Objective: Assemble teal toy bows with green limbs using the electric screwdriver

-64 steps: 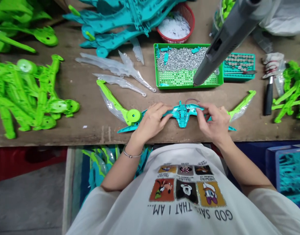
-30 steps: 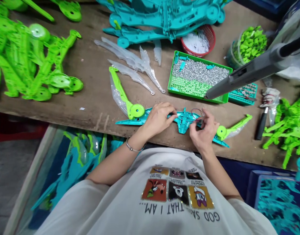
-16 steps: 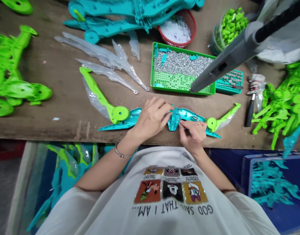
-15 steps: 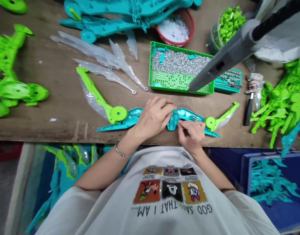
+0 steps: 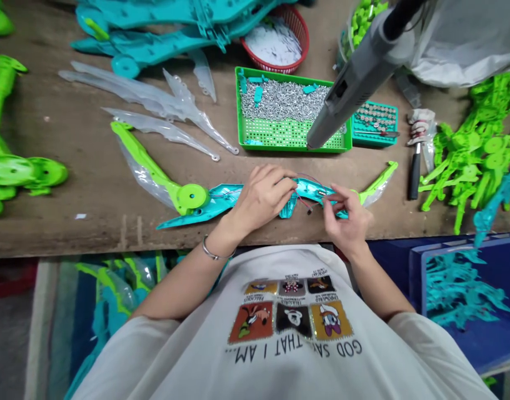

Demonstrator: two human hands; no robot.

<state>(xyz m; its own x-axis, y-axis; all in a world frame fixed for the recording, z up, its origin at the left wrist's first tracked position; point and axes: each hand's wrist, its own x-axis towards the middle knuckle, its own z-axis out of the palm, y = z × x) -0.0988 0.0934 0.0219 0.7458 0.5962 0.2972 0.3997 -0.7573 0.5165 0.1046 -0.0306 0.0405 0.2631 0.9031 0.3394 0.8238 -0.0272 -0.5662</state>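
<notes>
A teal bow-shaped plastic shell lies along the table's front edge, its inside facing up. A green limb with clear plastic joins each end, one at the left, one at the right. My left hand is closed over the shell's middle, fingers bent and hiding part of it. Thin red and dark wires come out beside its fingertips, ending in a small dark tip over the table. My right hand hovers at the shell's right part, thumb and fingers apart, near a small metallic piece inside.
Behind the shell stands a green basket of small metal screws, beside a teal tray. A grey tool hangs over the basket. Clear blades lie left; a black-handled tool and green parts lie right.
My right hand has let go of the wire end and moved right, its fingers spreading. The wire end now hangs loose beside the shell's middle. My left hand stays on the shell.
</notes>
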